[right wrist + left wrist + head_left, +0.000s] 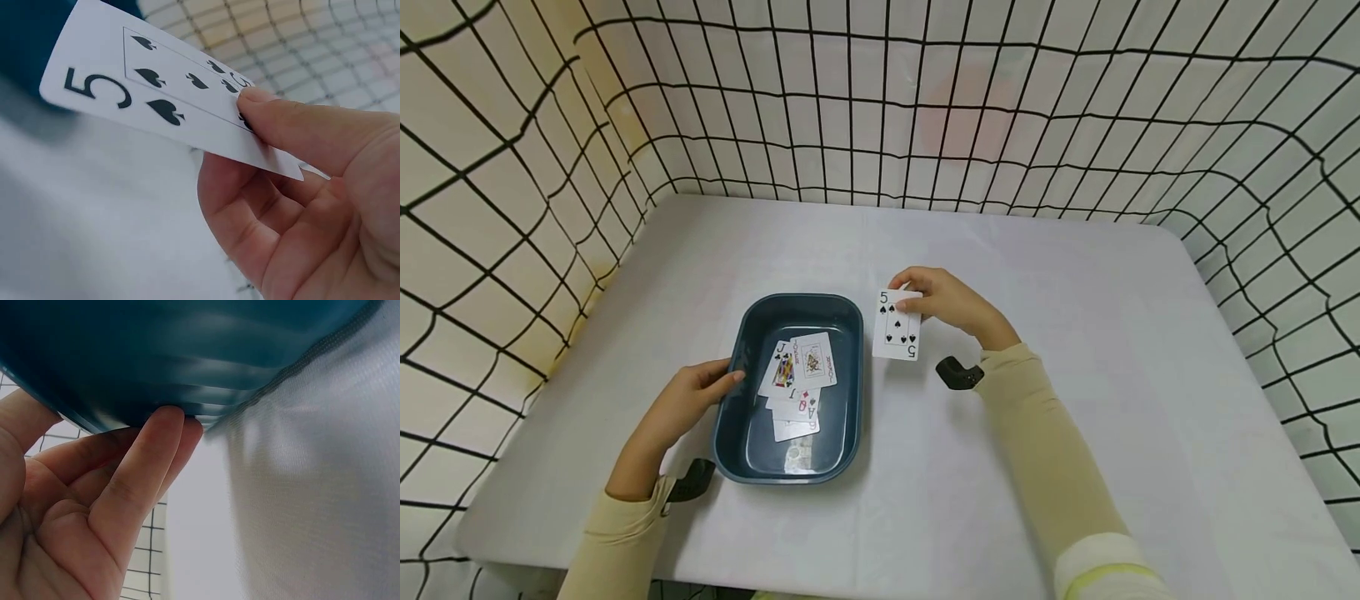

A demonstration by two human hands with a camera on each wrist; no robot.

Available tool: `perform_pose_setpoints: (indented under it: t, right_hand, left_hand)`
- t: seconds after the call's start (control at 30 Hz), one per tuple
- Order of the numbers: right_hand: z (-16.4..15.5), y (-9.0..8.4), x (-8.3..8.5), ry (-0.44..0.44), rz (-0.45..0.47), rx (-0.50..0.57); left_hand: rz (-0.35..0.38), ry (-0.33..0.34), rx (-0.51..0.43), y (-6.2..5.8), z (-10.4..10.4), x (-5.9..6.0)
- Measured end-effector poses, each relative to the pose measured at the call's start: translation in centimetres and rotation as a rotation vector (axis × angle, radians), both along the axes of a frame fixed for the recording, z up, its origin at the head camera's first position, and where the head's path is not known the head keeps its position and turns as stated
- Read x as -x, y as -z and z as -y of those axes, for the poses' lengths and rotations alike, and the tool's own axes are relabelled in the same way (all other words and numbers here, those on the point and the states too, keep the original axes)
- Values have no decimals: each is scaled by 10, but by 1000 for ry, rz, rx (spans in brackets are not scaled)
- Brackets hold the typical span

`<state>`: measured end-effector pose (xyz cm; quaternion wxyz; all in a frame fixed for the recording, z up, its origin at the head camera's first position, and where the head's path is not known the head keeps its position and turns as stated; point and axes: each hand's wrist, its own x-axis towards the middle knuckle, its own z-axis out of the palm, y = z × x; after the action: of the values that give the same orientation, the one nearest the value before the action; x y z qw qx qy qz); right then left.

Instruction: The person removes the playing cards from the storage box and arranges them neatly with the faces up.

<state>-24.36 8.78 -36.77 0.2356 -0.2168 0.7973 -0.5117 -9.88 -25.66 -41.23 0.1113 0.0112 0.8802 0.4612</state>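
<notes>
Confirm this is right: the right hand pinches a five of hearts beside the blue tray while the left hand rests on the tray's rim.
One detail is off: the card is a five of spades, not hearts. The right wrist view shows black spade pips beside the 5. The rest stands: the right hand pinches it beside the blue tray, and the left hand rests on the tray's rim.

white table (1135,350) | black-gridded white netting (1075,125) on three sides

Desk (1075,275): white cloth cover, fills centre and lower frame. Dark teal tray (752,321) rests on it, left of centre, lower half. Playing cards (796,375) lie face up inside tray.
</notes>
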Motion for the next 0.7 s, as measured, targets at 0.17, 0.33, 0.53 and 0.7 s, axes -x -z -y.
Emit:
perform_pose_setpoints:
  t: [0.17, 0.33, 0.53, 0.7]
  right_hand:
    - [-12, 28, 5, 44, 51, -59]
    - [-15, 51, 7, 61, 52, -144]
    - [-11, 62, 7, 36, -30, -224]
    - [-7, 63, 2, 60, -118, -302]
  left_hand:
    - [-1, -4, 6, 1, 0, 0]
    - [1, -9, 3, 1, -1, 0]
    - [1, -13, 6, 0, -1, -1]
    - [-8, -11, 7, 1, 0, -1]
